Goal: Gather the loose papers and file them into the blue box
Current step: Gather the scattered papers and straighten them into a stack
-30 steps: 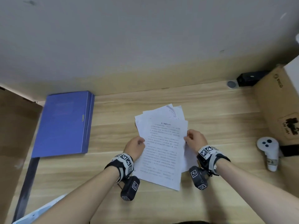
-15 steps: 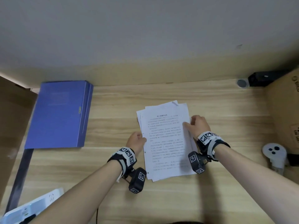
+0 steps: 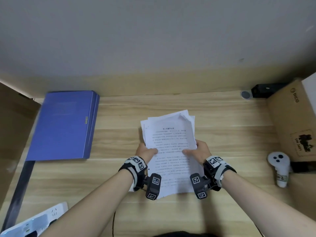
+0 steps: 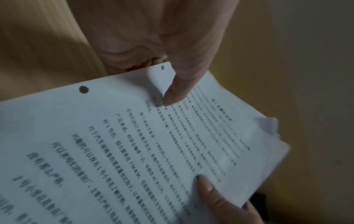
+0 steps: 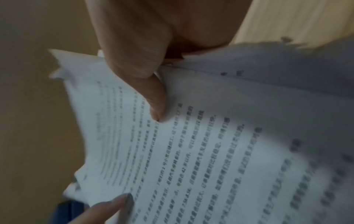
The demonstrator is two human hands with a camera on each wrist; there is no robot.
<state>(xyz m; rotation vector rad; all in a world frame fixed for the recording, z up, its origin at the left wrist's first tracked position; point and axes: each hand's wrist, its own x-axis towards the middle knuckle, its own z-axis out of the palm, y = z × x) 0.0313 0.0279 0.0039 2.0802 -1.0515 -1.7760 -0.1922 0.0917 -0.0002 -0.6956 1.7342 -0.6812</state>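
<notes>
A stack of printed white papers [image 3: 171,144] is held up off the wooden desk [image 3: 222,127] between both hands. My left hand [image 3: 146,151] grips its left edge with the thumb on top of the page [image 4: 172,94]. My right hand [image 3: 199,149] grips the right edge the same way, thumb [image 5: 155,104] on the text. The sheets [image 4: 134,144] are roughly squared, with some corners sticking out at the far end. The blue box [image 3: 65,125] lies flat and closed at the desk's left, well apart from the hands.
A cardboard box [image 3: 294,120] stands at the right, with a white controller [image 3: 279,168] in front of it. A black device [image 3: 263,90] sits at the back right. A white power strip [image 3: 37,219] lies at the near left. Brown cardboard [image 3: 12,134] borders the left side.
The papers have been pulled together into one stack and lifted toward me. Both hands shifted from pressing at the sides to gripping the stack's edges with thumbs on top.
</notes>
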